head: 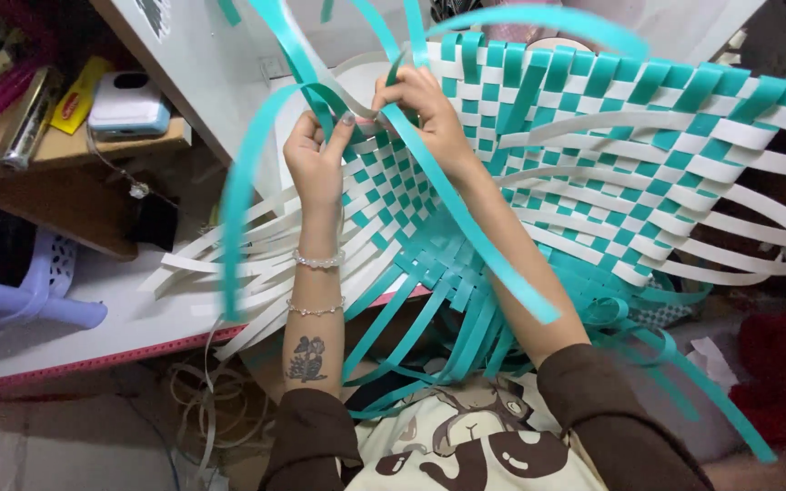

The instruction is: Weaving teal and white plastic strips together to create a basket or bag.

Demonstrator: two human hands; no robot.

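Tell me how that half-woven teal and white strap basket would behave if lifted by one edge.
The half-woven teal and white strap basket would probably flex rather than hold shape: its woven panel already curves. It likely feels light, being thin flat straps with open ends. The loose teal strap ends arc and droop, so they would likely flop and snag.

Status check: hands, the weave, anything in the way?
Left hand and right hand pinch a teal plastic strip at the teal-and-white woven panel. Loose strips cross both forearms.
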